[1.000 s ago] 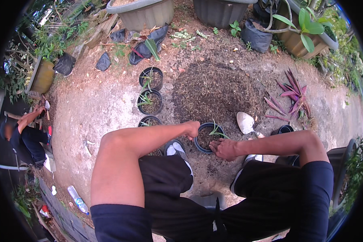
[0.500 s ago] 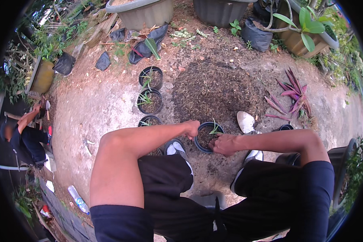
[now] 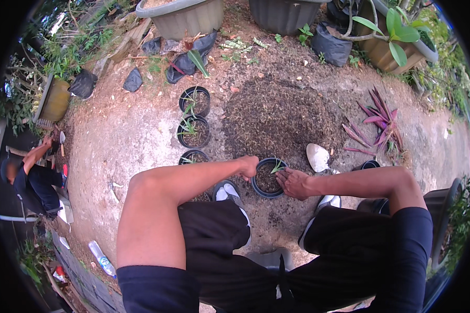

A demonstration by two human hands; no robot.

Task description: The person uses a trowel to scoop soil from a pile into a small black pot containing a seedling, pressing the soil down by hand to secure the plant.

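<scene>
A round black plant pot (image 3: 267, 195) filled with soil stands on the ground between my feet. A small green, narrow-leaved seedling (image 3: 277, 166) grows near its far right side. My left hand (image 3: 248, 167) is closed on the pot's left rim, its fingertips partly hidden. My right hand (image 3: 293, 183) lies at the right edge of the pot, fingers stretched over the rim towards the soil beside the seedling. Just beyond that hand rests a pale, rounded trowel blade (image 3: 317, 157). Left of the pot, a row of similar potted seedlings (image 3: 195, 131) is partly hidden by my left forearm.
A heap of dark soil (image 3: 279, 115) spreads ahead. Uprooted purple-leaved plants (image 3: 385, 121) lie to the right. Large planters (image 3: 185, 22) line the back. A plastic bottle (image 3: 102, 259) lies at lower left; another person (image 3: 34, 177) sits at far left.
My right hand's fingers have straightened from a curled pose and shifted slightly across the pot's right side. My left hand stays on the rim.
</scene>
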